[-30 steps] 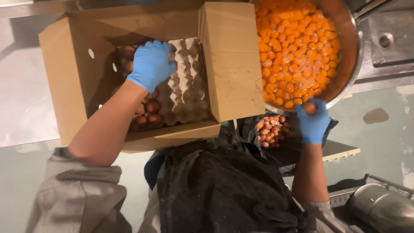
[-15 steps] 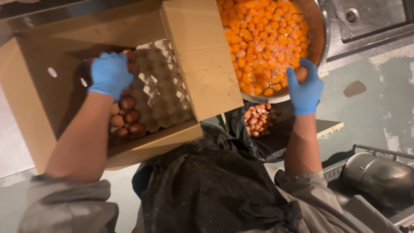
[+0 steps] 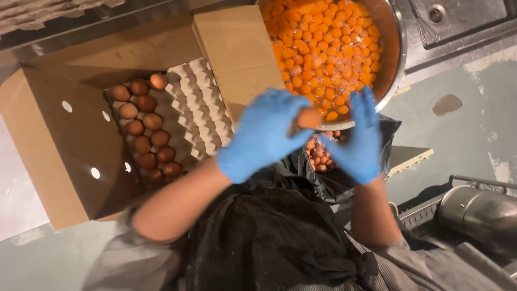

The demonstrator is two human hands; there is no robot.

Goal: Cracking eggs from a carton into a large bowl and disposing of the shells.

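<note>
An open brown cardboard box (image 3: 70, 145) fills the left side, holding a grey pulp tray (image 3: 199, 108) and rows of brown eggs (image 3: 144, 132) along its left half. At the box's right flap stands a metal bowl (image 3: 396, 48) full of orange yolks (image 3: 323, 48). Below the bowl's rim, a black bag (image 3: 328, 186) holds shells (image 3: 319, 153). The gloved left hand (image 3: 264, 134) pinches one egg (image 3: 309, 117) at its fingertips; the right hand (image 3: 358, 140), fingers spread, is just beside it.

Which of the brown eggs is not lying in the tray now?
The one egg held in the left hand near the bowl's rim; the other eggs sit in the tray inside the cardboard box.
</note>
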